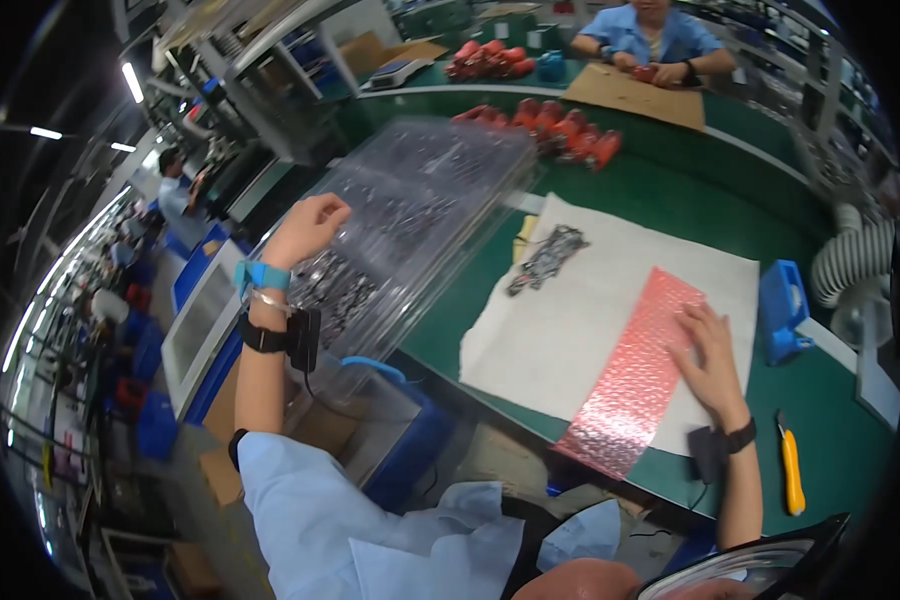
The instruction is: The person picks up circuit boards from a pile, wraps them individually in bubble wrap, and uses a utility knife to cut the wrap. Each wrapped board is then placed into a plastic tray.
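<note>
My right hand (708, 360) lies with fingers spread on the upper part of a long strip of pink bubble wrap (635, 380). The strip slants over a white sheet (525, 340) and past the table's near edge. Farther left on that sheet sits a small cluster of grey metallic parts (550, 260). My left hand (312, 228) is raised beside clear plastic trays (410, 165), its fingers curled together. Anything inside those fingers is hidden. Many small metallic pieces (335, 290) fill the trays, but their kind cannot be made out.
At the right stand a blue tape dispenser (785, 310) and a yellow-handled cutter (791, 470). Red parts (570, 130) lie along the far side of the green table (670, 170). Across from me a person (655, 40) works over cardboard (635, 95). A blue bin (410, 450) is below the trays.
</note>
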`<state>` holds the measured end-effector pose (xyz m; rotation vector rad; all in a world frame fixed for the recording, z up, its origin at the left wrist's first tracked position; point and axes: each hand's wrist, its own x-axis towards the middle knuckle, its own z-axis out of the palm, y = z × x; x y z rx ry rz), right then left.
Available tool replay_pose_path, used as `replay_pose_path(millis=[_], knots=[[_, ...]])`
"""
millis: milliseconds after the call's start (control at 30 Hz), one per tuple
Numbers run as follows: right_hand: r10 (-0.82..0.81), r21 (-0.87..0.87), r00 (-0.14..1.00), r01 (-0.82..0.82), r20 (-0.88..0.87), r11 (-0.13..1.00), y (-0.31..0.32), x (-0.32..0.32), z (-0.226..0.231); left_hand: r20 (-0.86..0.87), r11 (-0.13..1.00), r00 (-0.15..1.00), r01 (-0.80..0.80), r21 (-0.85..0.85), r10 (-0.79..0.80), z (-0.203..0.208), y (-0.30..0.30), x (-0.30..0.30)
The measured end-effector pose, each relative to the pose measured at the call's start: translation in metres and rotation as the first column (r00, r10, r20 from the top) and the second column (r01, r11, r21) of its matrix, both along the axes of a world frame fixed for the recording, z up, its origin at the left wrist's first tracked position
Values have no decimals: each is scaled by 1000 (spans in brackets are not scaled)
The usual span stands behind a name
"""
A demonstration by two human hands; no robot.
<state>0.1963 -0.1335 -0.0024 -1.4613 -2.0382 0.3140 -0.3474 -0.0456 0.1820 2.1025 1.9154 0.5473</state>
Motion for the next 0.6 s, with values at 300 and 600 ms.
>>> replay_pose_path(millis=[300, 600], knots=[[-8, -54, 999, 10, 39, 998, 1, -10, 6, -269, 943, 944, -253, -218, 191, -84, -21, -128], [5, -54, 1000, -4, 19, 999, 2, -14, 4, 12, 836, 948, -274, -476, 317, -75, -13, -137]])
